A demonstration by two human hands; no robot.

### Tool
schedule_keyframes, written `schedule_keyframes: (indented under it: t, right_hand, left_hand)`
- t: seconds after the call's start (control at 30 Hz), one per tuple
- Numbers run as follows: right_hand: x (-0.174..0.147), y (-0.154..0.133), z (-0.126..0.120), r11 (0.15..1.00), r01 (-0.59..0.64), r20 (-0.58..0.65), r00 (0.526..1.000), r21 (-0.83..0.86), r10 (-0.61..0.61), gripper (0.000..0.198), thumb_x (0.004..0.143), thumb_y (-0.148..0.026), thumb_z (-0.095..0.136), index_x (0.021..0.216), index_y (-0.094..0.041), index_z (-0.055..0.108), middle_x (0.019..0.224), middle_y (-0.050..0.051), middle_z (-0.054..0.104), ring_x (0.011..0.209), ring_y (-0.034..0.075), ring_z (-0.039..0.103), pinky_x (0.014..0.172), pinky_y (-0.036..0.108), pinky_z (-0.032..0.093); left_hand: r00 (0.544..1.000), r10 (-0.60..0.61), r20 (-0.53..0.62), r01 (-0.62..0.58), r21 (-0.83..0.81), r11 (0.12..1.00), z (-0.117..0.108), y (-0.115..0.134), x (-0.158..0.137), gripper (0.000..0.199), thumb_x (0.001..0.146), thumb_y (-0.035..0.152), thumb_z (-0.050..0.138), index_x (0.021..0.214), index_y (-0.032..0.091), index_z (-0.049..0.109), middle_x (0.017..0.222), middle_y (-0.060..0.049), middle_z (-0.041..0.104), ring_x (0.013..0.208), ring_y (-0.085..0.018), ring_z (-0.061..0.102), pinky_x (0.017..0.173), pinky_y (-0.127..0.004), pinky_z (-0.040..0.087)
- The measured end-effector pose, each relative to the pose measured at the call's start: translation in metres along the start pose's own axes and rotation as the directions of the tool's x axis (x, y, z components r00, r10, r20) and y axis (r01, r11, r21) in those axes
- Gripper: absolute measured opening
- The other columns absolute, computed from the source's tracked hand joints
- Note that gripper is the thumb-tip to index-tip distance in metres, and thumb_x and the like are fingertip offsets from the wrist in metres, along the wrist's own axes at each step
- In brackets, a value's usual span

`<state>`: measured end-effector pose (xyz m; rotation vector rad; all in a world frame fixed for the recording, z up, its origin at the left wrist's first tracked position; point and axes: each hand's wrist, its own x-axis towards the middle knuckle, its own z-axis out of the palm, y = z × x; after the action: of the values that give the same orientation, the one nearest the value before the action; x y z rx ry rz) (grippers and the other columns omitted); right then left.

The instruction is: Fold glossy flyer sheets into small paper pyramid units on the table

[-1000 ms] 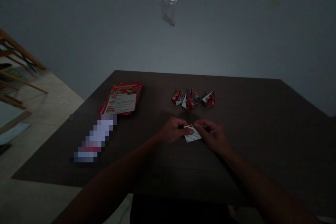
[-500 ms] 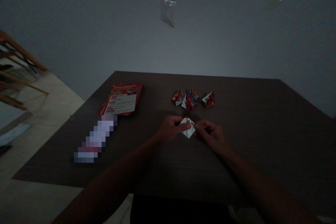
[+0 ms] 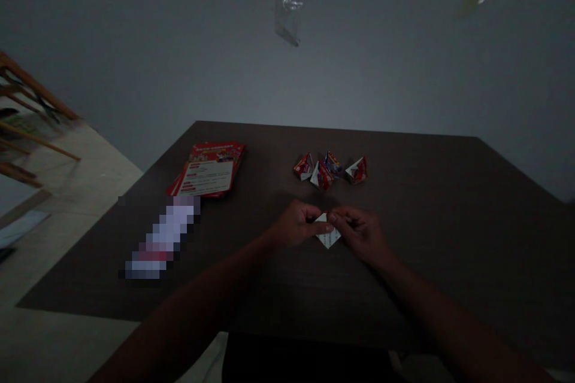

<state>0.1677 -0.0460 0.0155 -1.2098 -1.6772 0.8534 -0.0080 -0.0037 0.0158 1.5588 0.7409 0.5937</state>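
Observation:
A small folded paper point(image 3: 328, 238), white with printing on its visible side, is held between my two hands above the table. My left hand point(image 3: 296, 224) pinches it from the left, thumb lying across its face. From the right, my right hand point(image 3: 359, 230) grips its upper edge between thumb and fingers. Just beyond my hands stand several folded paper pieces in red, white and blue, among them a red one point(image 3: 321, 176) nearest me and another red and white one point(image 3: 357, 170) off to the right.
A stack of red printed leaflets point(image 3: 209, 173) lies on the dark table point(image 3: 449, 191) at the left. In front of it is a pixelated pale strip point(image 3: 164, 236). Behind the table rises a grey wall point(image 3: 359, 72); wooden furniture point(image 3: 36, 96) stands at far left.
The folded paper has shifted slightly towards me and to the right. My right hand has moved in over its top, so the thumbs are closer together and less red shows.

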Motion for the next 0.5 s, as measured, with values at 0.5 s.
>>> schedule_keyframes:
  t: [0.5]
  right_hand:
    - [-0.0004, -0.0019, 0.0000, 0.999, -0.029, 0.021, 0.999, -0.041, 0.030, 0.028, 0.084, -0.039, 0.052, 0.073, -0.015, 0.061, 0.053, -0.002, 0.050, 0.048, 0.010, 0.044, 0.045, 0.021, 0.033]
  left_hand:
    - [0.996, -0.009, 0.085, 0.011, -0.031, 0.999, 0.0038, -0.0020, -0.0008, 0.034, 0.070, 0.041, 0.067, 0.067, 0.008, 0.061, 0.056, 0.002, 0.051, 0.051, -0.006, 0.042, 0.049, -0.019, 0.032]
